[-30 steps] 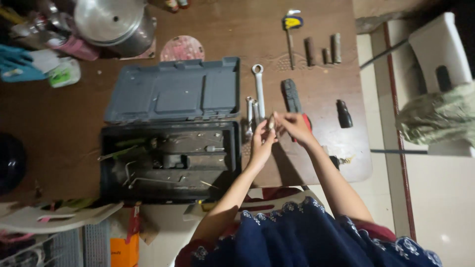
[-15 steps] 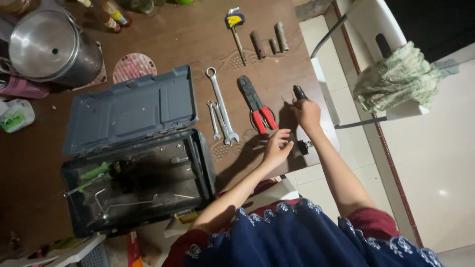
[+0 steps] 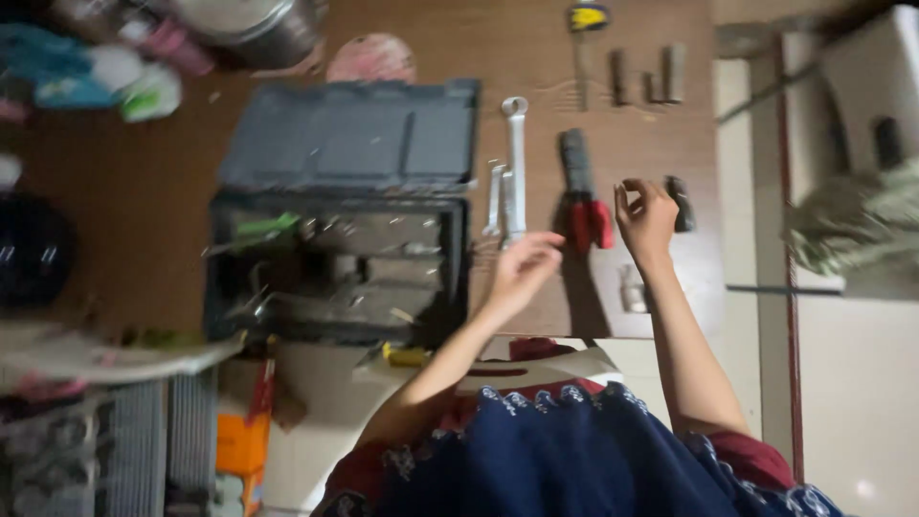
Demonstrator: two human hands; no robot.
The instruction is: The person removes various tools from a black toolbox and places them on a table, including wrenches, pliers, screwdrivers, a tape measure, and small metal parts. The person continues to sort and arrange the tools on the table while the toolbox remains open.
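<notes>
Since the earlier frame, the right hand (image 3: pixel 646 215) has let go of the small black piece (image 3: pixel 679 202) and hovers just beside it, fingers spread, holding nothing. Left hand (image 3: pixel 522 268) hangs open near the red-handled pliers (image 3: pixel 582 191) and wrenches (image 3: pixel 509 187).

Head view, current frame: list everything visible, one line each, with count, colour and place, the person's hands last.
Table: one, brown wood, fills the upper frame.
Toolbox: one, dark grey, open, centre left; lid laid back behind it.
Wrenches: about three, silver, right of the toolbox; blurred.
Pliers: one, dark with red handles, right of the wrenches.
Dark small piece: one, black, beside the right hand.
Short cylinders: about three, rusty grey, top right.
Metal pot: one, silver, top edge.
Cloth: one, greenish, far right.
Left hand: open, above the table edge near the wrenches.
Right hand: fingers spread, empty, next to the black piece.
</notes>
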